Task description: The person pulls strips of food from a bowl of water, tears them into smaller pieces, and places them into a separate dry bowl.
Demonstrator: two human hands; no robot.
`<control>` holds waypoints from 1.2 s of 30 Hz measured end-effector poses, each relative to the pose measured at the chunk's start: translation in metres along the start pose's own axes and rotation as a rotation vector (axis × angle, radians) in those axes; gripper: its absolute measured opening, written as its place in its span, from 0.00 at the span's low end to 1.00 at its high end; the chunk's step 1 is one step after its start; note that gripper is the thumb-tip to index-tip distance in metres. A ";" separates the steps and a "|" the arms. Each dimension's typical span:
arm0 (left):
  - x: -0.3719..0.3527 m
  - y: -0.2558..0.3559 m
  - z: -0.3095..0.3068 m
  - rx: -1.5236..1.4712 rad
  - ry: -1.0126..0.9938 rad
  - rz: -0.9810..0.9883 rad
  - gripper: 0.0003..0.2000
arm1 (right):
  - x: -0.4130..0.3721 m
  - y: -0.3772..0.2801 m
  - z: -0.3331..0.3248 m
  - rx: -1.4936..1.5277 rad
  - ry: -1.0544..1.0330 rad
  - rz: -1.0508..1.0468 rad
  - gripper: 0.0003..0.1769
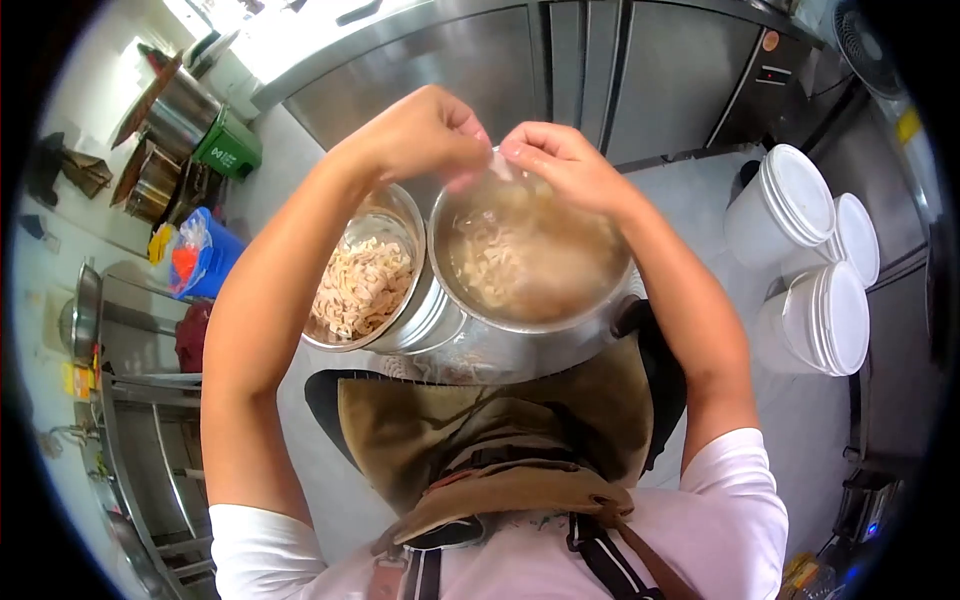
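Above the far rim of a large metal basin (437, 262), my two hands are close together. My right hand (567, 165) is closed in a pinch on a small pale meat-like piece (501, 168). My left hand (432, 138) is closed at the other side of that piece, its fingertips partly smeared by motion. Cloudy water (570, 265) fills the basin, with pale pieces (492, 262) in it. To the left, a metal bowl (408, 212) holds a heap of pale, curled pieces (365, 290). A white bucket (432, 322) stands beneath the bowl.
White lidded buckets (785, 205) stand on the floor at right. Steel cabinets (420, 80) line the far side. A blue bin (213, 258), a green bin (228, 143) and a metal rack (165, 450) are at left. A brown apron (500, 410) covers my lap.
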State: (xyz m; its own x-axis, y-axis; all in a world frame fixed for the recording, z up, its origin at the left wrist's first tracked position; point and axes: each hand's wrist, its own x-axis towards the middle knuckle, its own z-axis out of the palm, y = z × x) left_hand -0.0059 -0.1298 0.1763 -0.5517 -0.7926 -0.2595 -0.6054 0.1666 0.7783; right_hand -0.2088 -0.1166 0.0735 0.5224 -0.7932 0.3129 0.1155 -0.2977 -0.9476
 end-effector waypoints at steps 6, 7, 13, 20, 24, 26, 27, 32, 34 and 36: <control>-0.002 0.011 0.006 0.037 -0.021 -0.017 0.08 | 0.003 -0.005 0.010 -0.209 0.043 0.069 0.14; -0.002 0.011 0.008 0.077 -0.006 -0.018 0.08 | 0.004 -0.002 0.010 -0.258 0.063 0.053 0.14; -0.007 0.003 0.034 0.437 0.224 0.137 0.08 | 0.003 0.007 0.021 -0.452 0.226 -0.034 0.15; -0.012 -0.001 0.031 -0.001 0.200 0.024 0.08 | -0.010 0.008 0.023 0.116 0.116 0.090 0.11; -0.014 0.008 0.030 -0.147 0.174 -0.007 0.08 | -0.011 0.021 0.019 0.231 0.074 -0.034 0.10; -0.011 0.005 0.026 -0.201 0.200 -0.028 0.11 | -0.013 0.019 0.020 0.305 0.061 -0.021 0.10; -0.010 0.005 0.025 -0.193 0.195 -0.032 0.11 | -0.014 0.015 0.020 0.347 0.051 0.009 0.10; -0.008 0.008 0.025 -0.144 0.205 -0.023 0.11 | -0.007 0.014 0.022 0.204 0.085 0.055 0.10; -0.009 0.006 0.025 -0.212 0.211 -0.021 0.10 | -0.007 0.016 0.024 0.219 0.101 0.040 0.11; -0.009 0.003 0.025 -0.288 0.217 -0.036 0.09 | -0.008 0.018 0.024 0.237 0.091 0.014 0.11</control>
State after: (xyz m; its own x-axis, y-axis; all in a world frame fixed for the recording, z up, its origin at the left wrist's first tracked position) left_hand -0.0170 -0.1077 0.1666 -0.3798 -0.9062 -0.1859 -0.4187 -0.0108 0.9080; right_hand -0.1909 -0.1031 0.0521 0.4482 -0.8442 0.2939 0.3089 -0.1622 -0.9372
